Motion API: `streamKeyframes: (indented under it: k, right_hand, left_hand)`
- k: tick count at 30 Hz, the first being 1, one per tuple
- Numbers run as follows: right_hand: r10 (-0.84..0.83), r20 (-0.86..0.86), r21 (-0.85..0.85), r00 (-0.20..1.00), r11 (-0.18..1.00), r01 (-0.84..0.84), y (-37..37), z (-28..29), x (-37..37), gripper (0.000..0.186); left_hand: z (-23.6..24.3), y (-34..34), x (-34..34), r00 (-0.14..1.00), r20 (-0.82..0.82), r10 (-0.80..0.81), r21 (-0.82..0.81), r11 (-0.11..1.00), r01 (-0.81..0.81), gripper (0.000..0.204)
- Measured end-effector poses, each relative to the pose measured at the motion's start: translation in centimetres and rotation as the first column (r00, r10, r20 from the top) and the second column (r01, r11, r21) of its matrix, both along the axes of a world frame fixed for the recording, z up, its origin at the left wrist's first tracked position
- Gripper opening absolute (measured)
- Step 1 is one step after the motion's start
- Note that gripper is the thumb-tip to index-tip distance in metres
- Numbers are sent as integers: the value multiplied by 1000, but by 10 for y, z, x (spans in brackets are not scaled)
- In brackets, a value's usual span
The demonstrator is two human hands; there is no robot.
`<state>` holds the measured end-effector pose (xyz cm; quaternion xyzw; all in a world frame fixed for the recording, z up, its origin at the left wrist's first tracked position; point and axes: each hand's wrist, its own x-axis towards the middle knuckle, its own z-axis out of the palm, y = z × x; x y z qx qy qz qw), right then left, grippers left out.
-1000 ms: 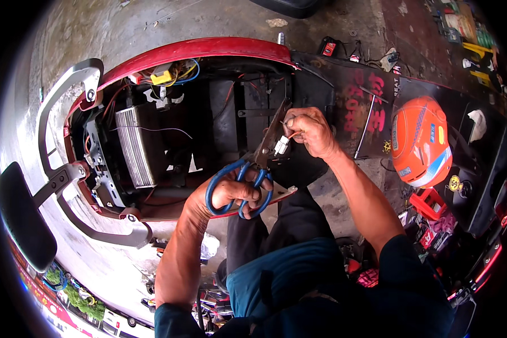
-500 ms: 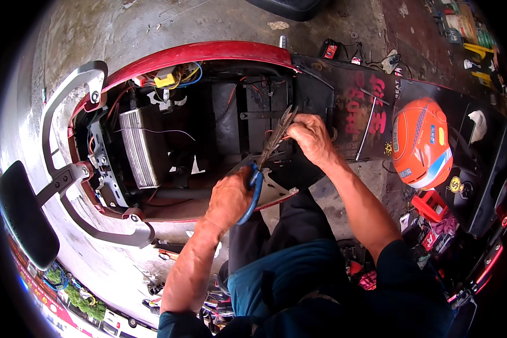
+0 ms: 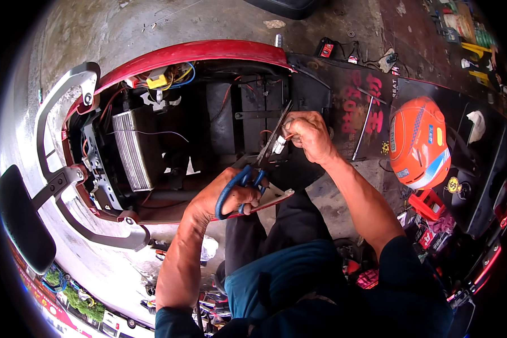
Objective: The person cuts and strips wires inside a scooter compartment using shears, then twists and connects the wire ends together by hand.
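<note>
My left hand (image 3: pixel 208 197) is closed around the blue handles of a pair of scissors (image 3: pixel 226 196), fingers through the loops. Their dark, narrow blades point up and away, toward my right hand. Between thumb and fingertips, my right hand (image 3: pixel 313 137) pinches a short orange wire with a white plug connector (image 3: pixel 279 145) at its end. The connector lies close beside the blades; whether they touch it I cannot tell. Both hands are above the open body of a red scooter (image 3: pixel 197 50), near its right end.
Inside the body sit a finned silver box (image 3: pixel 134 149) and a yellow connector (image 3: pixel 159 82) among wires. A grey grab rail (image 3: pixel 45 127) bends round the left end. An orange helmet (image 3: pixel 419 141) rests at the right. Against the floorboard leans a thin metal rod (image 3: pixel 364 127).
The scissors have turned in my left hand, so the handle loops show more. The white connector has come into sight below my right fingers. The whole view has shifted slightly.
</note>
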<state>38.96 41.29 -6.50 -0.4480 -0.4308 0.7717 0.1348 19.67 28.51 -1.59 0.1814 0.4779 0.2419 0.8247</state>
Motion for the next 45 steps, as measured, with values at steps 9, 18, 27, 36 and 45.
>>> streamKeyframes:
  k: [9, 18, 27, 36, 45]
  right_hand:
    - [-42, -49, -190, 998, 981, 32, -3, 0, 5, 17]
    - [-24, -119, -244, 993, 970, -6, 5, 0, 6, 17]
    - [28, -155, -301, 987, 951, -74, 2, 6, 11, 20]
    - [321, 9, 127, 947, 939, -319, -9, 20, 5, 23]
    - [450, 100, 240, 887, 854, -461, -13, 21, 5, 21]
  left_hand:
    - [-5, -4, -7, 970, 234, 62, -112, 993, -36, 30]
    - [-10, -8, -4, 962, 258, 86, -116, 992, -57, 32]
    - [-11, -10, 0, 955, 148, 257, -213, 951, -223, 19]
    - [5, 9, 25, 740, -350, 575, 308, 816, -489, 22]
    - [-12, 12, 49, 727, -287, 624, 325, 778, -538, 23]
